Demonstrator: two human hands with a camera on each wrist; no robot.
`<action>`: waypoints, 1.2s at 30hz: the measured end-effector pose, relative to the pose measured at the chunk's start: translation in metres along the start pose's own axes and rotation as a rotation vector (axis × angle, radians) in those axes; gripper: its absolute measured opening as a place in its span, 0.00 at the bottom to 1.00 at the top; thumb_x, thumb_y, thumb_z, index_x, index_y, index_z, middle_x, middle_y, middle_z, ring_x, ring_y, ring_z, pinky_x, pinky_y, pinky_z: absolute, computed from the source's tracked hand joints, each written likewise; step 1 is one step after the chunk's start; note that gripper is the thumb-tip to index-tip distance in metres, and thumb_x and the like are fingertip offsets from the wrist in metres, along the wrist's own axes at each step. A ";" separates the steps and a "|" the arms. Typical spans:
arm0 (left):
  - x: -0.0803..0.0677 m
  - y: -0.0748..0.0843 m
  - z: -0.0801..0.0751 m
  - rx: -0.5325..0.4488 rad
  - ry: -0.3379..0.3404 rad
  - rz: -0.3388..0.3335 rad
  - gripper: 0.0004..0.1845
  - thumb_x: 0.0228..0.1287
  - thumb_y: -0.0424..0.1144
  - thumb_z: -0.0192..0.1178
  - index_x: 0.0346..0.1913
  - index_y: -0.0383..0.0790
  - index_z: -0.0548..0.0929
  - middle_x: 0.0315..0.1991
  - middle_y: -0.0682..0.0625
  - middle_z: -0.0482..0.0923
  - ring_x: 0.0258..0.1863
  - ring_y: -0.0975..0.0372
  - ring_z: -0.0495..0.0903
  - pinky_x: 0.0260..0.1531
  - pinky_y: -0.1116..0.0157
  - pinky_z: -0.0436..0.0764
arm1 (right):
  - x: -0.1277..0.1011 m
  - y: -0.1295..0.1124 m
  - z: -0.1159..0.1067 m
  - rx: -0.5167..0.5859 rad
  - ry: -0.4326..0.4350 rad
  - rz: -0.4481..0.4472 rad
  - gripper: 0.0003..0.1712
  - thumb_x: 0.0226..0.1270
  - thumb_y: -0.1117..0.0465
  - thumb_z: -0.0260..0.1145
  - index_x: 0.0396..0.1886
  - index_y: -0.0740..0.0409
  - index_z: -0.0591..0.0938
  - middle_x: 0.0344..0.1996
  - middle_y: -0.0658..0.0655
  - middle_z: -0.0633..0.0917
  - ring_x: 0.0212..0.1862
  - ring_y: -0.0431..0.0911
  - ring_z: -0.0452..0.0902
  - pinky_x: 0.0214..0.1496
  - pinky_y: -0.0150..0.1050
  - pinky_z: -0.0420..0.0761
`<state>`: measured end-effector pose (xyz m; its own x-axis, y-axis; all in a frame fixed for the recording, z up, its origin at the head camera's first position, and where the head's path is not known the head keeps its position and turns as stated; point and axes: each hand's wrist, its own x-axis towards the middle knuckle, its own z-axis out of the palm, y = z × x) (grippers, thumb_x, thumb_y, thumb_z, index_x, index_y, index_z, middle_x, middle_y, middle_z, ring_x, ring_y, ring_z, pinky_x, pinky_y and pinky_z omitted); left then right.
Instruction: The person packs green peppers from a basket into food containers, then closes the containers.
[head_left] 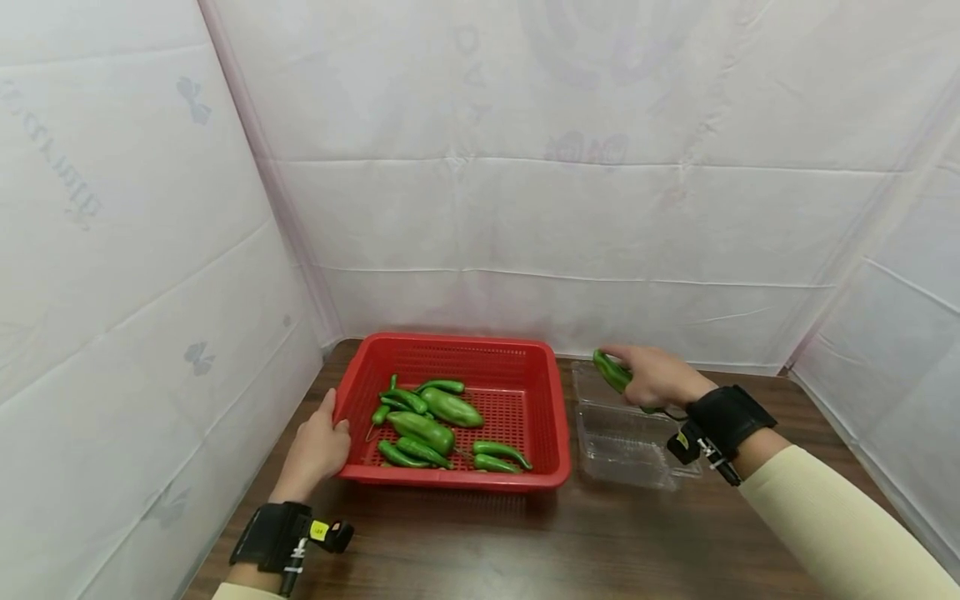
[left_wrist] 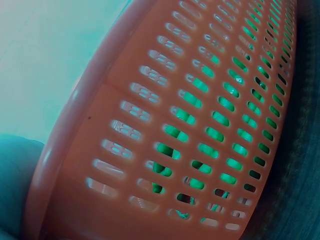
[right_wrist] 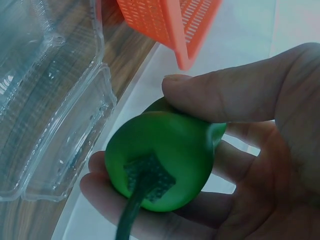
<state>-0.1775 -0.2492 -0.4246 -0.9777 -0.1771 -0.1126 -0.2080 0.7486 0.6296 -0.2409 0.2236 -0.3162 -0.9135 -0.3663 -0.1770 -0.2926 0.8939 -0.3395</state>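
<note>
My left hand (head_left: 317,443) grips the left rim of a red plastic basket (head_left: 561,400). The basket's slotted side (left_wrist: 125,165) fills the left wrist view, green showing through the holes. Inside lie several green peppers, among them two big ones, such as this plump pepper (head_left: 452,408), and slim chilies like this one (head_left: 501,451). Held above a clear plastic clamshell box (head_left: 628,454) is another green pepper (head_left: 612,372), pinched between the thumb and fingers of my right hand (head_left: 662,377). In the right wrist view, the stem end of that pepper (right_wrist: 160,155) faces the camera.
Basket and box stand side by side on a dark wooden table (head_left: 495,542). The box's lid (head_left: 592,383) lies back behind its tray. White sheeting (head_left: 480,217) walls in the table at the back and both sides.
</note>
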 end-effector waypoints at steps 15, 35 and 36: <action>0.001 0.000 -0.001 -0.007 -0.003 -0.012 0.38 0.81 0.35 0.45 0.83 0.30 0.40 0.68 0.21 0.69 0.49 0.43 0.79 0.47 0.48 0.79 | -0.012 0.009 0.003 0.026 -0.002 -0.011 0.49 0.54 0.75 0.70 0.79 0.59 0.67 0.63 0.75 0.80 0.44 0.54 0.76 0.39 0.42 0.75; 0.000 0.000 0.000 -0.010 -0.004 -0.006 0.38 0.80 0.35 0.45 0.83 0.29 0.40 0.71 0.21 0.66 0.52 0.41 0.78 0.52 0.42 0.78 | -0.013 0.018 0.030 0.060 -0.016 0.042 0.48 0.54 0.76 0.64 0.78 0.55 0.69 0.54 0.67 0.83 0.39 0.51 0.73 0.35 0.40 0.72; 0.000 0.000 0.000 -0.013 -0.006 -0.007 0.38 0.81 0.35 0.45 0.83 0.29 0.40 0.71 0.21 0.66 0.52 0.41 0.78 0.52 0.42 0.78 | -0.013 0.019 0.031 0.061 -0.015 0.038 0.47 0.54 0.76 0.64 0.78 0.55 0.69 0.54 0.66 0.83 0.39 0.51 0.73 0.35 0.40 0.72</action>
<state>-0.1776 -0.2490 -0.4241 -0.9764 -0.1782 -0.1218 -0.2145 0.7389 0.6387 -0.2254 0.2372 -0.3485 -0.9193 -0.3365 -0.2042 -0.2395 0.8899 -0.3882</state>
